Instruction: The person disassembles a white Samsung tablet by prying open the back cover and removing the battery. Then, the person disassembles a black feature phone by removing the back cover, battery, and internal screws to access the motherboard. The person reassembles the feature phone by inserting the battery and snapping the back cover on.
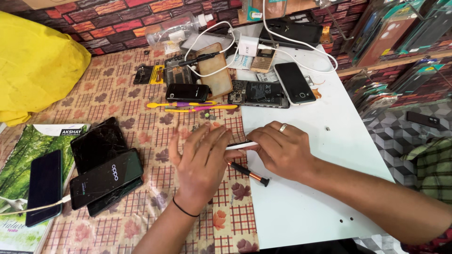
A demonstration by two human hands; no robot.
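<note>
Counter (306, 207): white sheet on the right, patterned cloth on the left.
Phone (241, 145): thin white-edged slab on edge at the sheet's border, long axis left to right.
Left hand (200, 162): fingers spread open, fingertips touching the phone's left end.
Right hand (282, 150): grip closed on the phone's right end.
Screwdriver (248, 173): lies below the hands, tip pointing up-left.
</note>
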